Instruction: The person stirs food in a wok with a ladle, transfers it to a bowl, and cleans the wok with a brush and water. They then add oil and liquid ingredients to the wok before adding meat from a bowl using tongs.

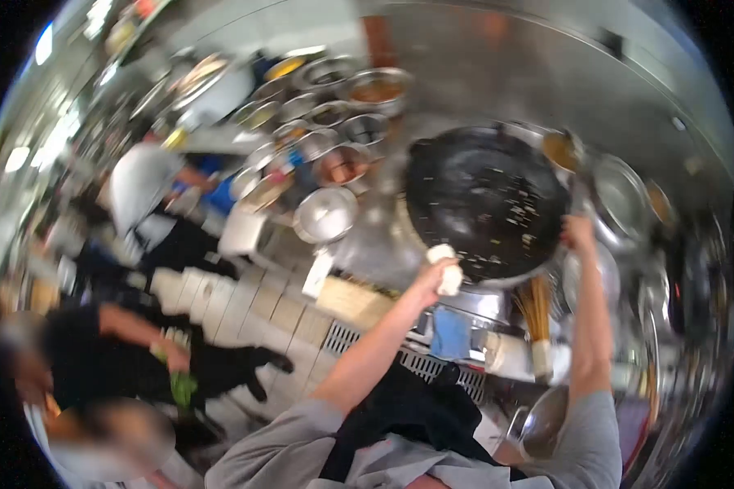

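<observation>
A large black wok (pixel 465 191) sits on the steel stove, with small pale pieces scattered over its right and lower parts. My left hand (pixel 434 279) is closed around a folded white cloth (pixel 446 270) at the wok's lower left rim. At the right side of the wok, my right hand (pixel 578 233) is closed round what looks like the handle of a metal utensil (pixel 579 196); blur hides the exact grip.
Metal bowls of ingredients (pixel 342 163) crowd the upper left. A bamboo brush (pixel 538 318) and a blue cloth (pixel 450 332) lie at the stove's front edge. Metal pans (pixel 620 196) stand right. Co-workers (pixel 143 187) are at the left.
</observation>
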Demonstrator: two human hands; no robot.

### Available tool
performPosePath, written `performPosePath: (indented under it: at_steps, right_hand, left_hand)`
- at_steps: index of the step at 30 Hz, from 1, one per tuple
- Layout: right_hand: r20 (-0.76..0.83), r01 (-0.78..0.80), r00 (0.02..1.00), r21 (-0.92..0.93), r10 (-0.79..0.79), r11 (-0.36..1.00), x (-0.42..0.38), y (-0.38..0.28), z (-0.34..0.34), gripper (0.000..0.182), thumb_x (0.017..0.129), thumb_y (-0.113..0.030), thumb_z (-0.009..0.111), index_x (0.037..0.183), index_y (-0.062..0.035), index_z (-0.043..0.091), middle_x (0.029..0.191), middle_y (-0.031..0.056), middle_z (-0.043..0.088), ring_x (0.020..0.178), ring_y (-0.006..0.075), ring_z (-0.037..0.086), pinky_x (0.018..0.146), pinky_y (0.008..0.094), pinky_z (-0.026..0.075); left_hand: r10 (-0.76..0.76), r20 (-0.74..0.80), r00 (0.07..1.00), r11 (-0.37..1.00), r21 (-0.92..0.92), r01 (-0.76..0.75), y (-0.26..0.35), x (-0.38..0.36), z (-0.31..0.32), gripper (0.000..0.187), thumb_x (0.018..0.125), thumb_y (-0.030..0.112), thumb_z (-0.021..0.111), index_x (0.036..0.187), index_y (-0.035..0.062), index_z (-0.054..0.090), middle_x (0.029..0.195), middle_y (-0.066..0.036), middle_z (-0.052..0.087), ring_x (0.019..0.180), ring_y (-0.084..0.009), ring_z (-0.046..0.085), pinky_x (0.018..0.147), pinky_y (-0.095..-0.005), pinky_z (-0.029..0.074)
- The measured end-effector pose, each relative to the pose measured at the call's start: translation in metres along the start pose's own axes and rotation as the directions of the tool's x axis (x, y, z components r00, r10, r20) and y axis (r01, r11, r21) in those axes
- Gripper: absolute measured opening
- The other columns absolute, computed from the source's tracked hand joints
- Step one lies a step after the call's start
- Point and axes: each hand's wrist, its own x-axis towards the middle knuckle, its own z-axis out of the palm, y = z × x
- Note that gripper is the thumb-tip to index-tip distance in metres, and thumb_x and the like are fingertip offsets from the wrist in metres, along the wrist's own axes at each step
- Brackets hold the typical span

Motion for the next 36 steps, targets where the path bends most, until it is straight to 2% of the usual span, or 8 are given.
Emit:
performPosePath:
  at_steps: [2, 6, 10, 14, 18, 28, 30, 36]
  right_hand:
    - [0.364, -0.268, 0.930, 0.579, 0.049, 0.770, 0.108, 0.007, -0.026, 0.018, 0.088, -0.018, 0.058, 0.077, -0.0048, 0.051, 0.055, 0.0010, 0.048, 0.041, 0.0123, 0.047, 0.033, 0.0261, 0.033]
    - [0.520, -0.377, 0.847, 0.434, 0.114, 0.818, 0.108, -0.016, -0.013, 0.022, 0.093, -0.021, 0.050, 0.075, -0.0074, 0.051, 0.057, -0.0009, 0.050, 0.039, 0.0104, 0.039, 0.036, 0.0255, 0.034]
    - [0.103, 0.199, 0.979, -0.268, -0.178, 0.943, 0.070, 0.016, -0.071, 0.021, 0.079, -0.018, 0.062, 0.067, -0.0044, 0.053, 0.053, 0.0030, 0.046, 0.040, 0.0155, 0.044, 0.036, 0.0345, 0.034]
    - [-0.006, 0.122, 0.992, 0.172, -0.123, 0.977, -0.037, -0.039, -0.150, 0.025, 0.083, -0.011, 0.060, 0.105, -0.0003, 0.055, 0.063, 0.0028, 0.050, 0.044, 0.0115, 0.048, 0.033, 0.0288, 0.034]
    - [-0.175, 0.243, 0.967, 0.403, -0.187, 0.882, -0.046, -0.042, -0.217, 0.011, 0.086, -0.009, 0.058, 0.095, -0.0036, 0.054, 0.061, 0.0002, 0.050, 0.040, 0.0088, 0.045, 0.031, 0.0265, 0.029]
    - [-0.315, 0.080, 0.949, 0.231, -0.003, 0.970, -0.239, 0.067, -0.171, 0.052, 0.087, -0.012, 0.058, 0.136, 0.0002, 0.047, 0.058, -0.0033, 0.050, 0.041, 0.0058, 0.043, 0.037, 0.0244, 0.033]
    - [-0.282, 0.037, 0.959, 0.025, -0.029, 0.999, -0.301, 0.115, -0.139, 0.052, 0.087, -0.007, 0.056, 0.135, 0.0071, 0.044, 0.092, 0.0158, 0.064, 0.078, 0.0148, 0.058, 0.066, 0.0276, 0.047]
    - [-0.281, -0.221, 0.949, -0.260, 0.146, 0.940, -0.385, 0.155, -0.110, 0.053, 0.087, -0.014, 0.060, 0.136, 0.0013, 0.045, 0.078, 0.0272, 0.062, 0.070, 0.0401, 0.064, 0.064, 0.0459, 0.048]
  left_hand:
    - [0.128, -0.147, 0.981, 0.991, 0.046, -0.123, 0.007, -0.045, 0.009, 0.026, 0.087, 0.024, 0.067, 0.104, 0.0065, 0.060, 0.079, -0.006, 0.066, 0.064, -0.0174, 0.066, 0.050, -0.0340, 0.055]
    - [0.182, -0.315, 0.931, 0.982, 0.015, -0.187, -0.023, -0.142, -0.047, 0.026, 0.088, 0.023, 0.065, 0.104, 0.0025, 0.062, 0.090, -0.006, 0.066, 0.071, -0.0156, 0.065, 0.060, -0.0293, 0.054]
    - [0.275, -0.515, 0.812, 0.928, 0.363, -0.084, -0.091, -0.243, -0.118, 0.030, 0.087, 0.016, 0.062, 0.111, -0.0027, 0.061, 0.097, -0.010, 0.063, 0.082, -0.0174, 0.062, 0.070, -0.0301, 0.051]
    - [0.451, -0.518, 0.727, 0.549, 0.803, 0.232, -0.142, -0.257, -0.205, 0.030, 0.083, 0.015, 0.063, 0.107, -0.0018, 0.059, 0.094, -0.010, 0.061, 0.080, -0.0191, 0.059, 0.067, -0.0315, 0.049]
    - [0.395, -0.553, 0.734, 0.404, 0.822, 0.402, -0.137, -0.230, -0.213, 0.033, 0.081, 0.017, 0.065, 0.107, -0.0021, 0.058, 0.094, -0.012, 0.062, 0.081, -0.0212, 0.059, 0.068, -0.0329, 0.049]
    - [0.320, -0.522, 0.791, 0.224, 0.853, 0.472, -0.131, -0.238, -0.233, 0.041, 0.077, 0.023, 0.069, 0.106, -0.0029, 0.056, 0.093, -0.015, 0.062, 0.084, -0.0262, 0.060, 0.071, -0.0364, 0.049]
    - [0.304, -0.512, 0.803, 0.188, 0.859, 0.476, -0.128, -0.240, -0.236, 0.043, 0.077, 0.025, 0.070, 0.106, -0.0031, 0.055, 0.093, -0.016, 0.062, 0.085, -0.0272, 0.061, 0.071, -0.0371, 0.049]
    - [0.242, -0.449, 0.860, 0.019, 0.888, 0.459, -0.111, -0.245, -0.243, 0.048, 0.074, 0.028, 0.073, 0.105, -0.0036, 0.054, 0.093, -0.018, 0.063, 0.087, -0.0303, 0.061, 0.073, -0.0392, 0.049]
